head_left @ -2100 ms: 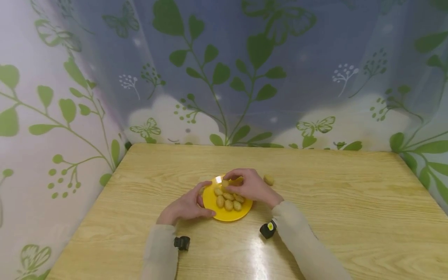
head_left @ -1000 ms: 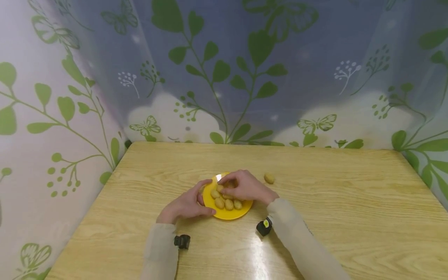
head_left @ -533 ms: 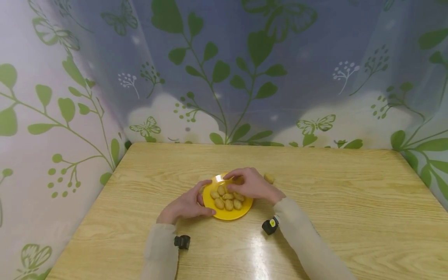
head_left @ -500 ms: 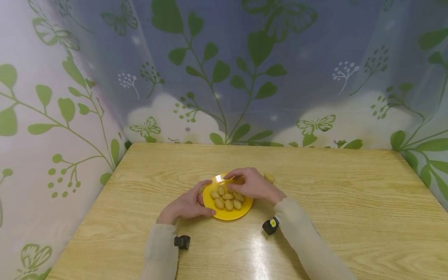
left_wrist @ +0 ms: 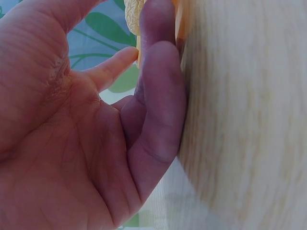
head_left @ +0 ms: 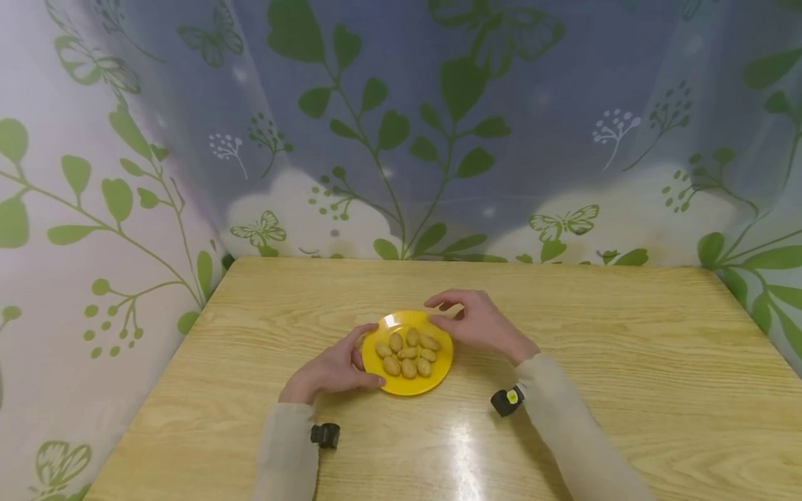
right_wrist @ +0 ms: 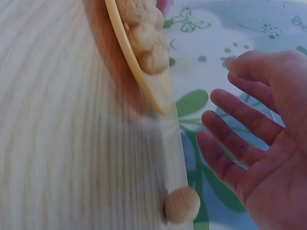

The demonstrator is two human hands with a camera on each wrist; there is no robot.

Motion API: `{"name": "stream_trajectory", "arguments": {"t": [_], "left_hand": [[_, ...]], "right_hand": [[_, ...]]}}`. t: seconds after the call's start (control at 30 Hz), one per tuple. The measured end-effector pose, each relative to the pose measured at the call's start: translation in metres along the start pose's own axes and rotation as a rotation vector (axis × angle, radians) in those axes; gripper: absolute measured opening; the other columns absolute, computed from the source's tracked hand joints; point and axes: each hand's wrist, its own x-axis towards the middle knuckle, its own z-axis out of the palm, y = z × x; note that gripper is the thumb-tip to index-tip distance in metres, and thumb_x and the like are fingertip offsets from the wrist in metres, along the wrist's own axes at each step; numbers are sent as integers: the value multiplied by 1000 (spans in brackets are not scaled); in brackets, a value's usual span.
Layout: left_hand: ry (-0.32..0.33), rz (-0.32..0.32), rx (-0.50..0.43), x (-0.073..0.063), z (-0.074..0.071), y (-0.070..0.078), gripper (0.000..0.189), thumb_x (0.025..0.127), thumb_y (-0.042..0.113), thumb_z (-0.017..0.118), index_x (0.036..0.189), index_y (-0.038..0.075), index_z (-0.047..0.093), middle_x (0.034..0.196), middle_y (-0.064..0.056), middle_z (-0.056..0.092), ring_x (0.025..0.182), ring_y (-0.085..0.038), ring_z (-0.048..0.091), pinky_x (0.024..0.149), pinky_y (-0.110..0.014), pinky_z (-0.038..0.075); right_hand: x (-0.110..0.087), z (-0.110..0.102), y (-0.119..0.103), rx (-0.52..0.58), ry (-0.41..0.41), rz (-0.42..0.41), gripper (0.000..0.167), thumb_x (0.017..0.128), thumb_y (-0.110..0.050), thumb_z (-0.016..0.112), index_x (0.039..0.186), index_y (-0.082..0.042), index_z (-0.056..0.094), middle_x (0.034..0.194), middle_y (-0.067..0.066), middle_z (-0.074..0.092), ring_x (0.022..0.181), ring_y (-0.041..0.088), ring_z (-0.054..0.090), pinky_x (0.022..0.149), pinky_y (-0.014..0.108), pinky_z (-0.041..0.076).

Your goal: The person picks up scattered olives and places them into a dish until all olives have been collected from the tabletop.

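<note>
A round yellow plate [head_left: 442, 371] holds several oval tan walnuts [head_left: 409, 368], grouped at its middle. My left hand [head_left: 334, 365] grips its left rim, thumb on the near side and forefinger on the far side. In the left wrist view the other fingers [left_wrist: 163, 103] curl low beside the tabletop, with a wrinkled shell [left_wrist: 133, 15] just showing. At the plate's right rim, my right hand [head_left: 481, 323] is raised with fingers parted and nothing in them. A loose walnut [right_wrist: 182, 205] lies on the table in the right wrist view; my right hand hides it in the head view.
The wood-grain table [head_left: 614, 376] extends around the plate on all sides. A curtain with leaves and butterflies [head_left: 401, 139] hangs along its back and left edges. Black wrist cameras [head_left: 326, 435] sit on both cuffs.
My right hand has set a walnut among the others, let go and moved right off the middle of the plate, fingers spreading. My left hand stays on the rim.
</note>
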Motion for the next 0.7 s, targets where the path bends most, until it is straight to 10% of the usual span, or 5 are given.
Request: {"name": "stream_trajectory", "arguments": {"t": [0.7], "left_hand": [[39, -19, 33, 0, 3, 0, 99, 77, 23, 91, 158, 25, 34, 90, -7, 62, 79, -18, 57, 79, -31, 43]], "right_hand": [[-31, -39, 33, -52, 116, 78, 30, 94, -19, 73, 123, -10, 73, 127, 10, 71, 111, 29, 65, 81, 32, 57]]}}
